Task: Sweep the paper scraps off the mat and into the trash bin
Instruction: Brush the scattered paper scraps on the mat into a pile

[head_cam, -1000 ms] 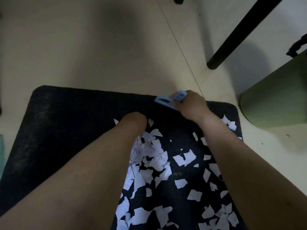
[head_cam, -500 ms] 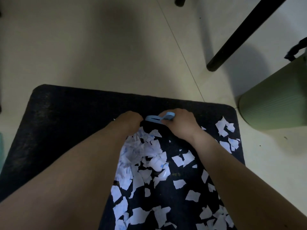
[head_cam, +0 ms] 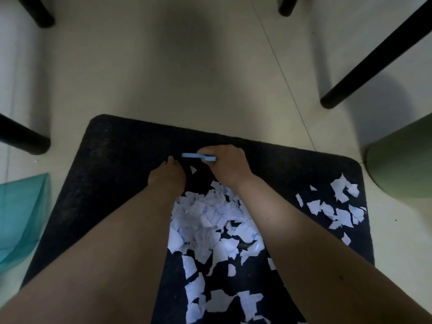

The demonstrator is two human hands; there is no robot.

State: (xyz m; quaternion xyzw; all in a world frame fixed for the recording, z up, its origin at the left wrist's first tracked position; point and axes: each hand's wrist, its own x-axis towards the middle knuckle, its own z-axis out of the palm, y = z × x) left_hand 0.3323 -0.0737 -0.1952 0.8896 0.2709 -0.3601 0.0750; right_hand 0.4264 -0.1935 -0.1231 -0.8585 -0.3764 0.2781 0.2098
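Observation:
A black mat [head_cam: 112,160] lies on the pale floor. White paper scraps [head_cam: 205,213] are heaped between my forearms, and more trail toward me. A smaller group of scraps [head_cam: 339,206] sits by the mat's right edge. My right hand [head_cam: 226,169] grips a light blue brush [head_cam: 198,156] at the far end of the heap. My left hand [head_cam: 167,176] rests on the mat beside it, fingers stretched forward along the heap's left side. The green trash bin [head_cam: 402,164] stands off the mat's right corner.
A teal dustpan [head_cam: 21,213] lies on the floor left of the mat. Black furniture legs stand at the right [head_cam: 374,54], left [head_cam: 23,139], top left [head_cam: 37,12] and top [head_cam: 287,5]. Bare floor stretches beyond the mat's far edge.
My right hand has carried the blue brush left from the mat's far right edge to beside my left hand. The scraps between my arms are now packed into a denser heap.

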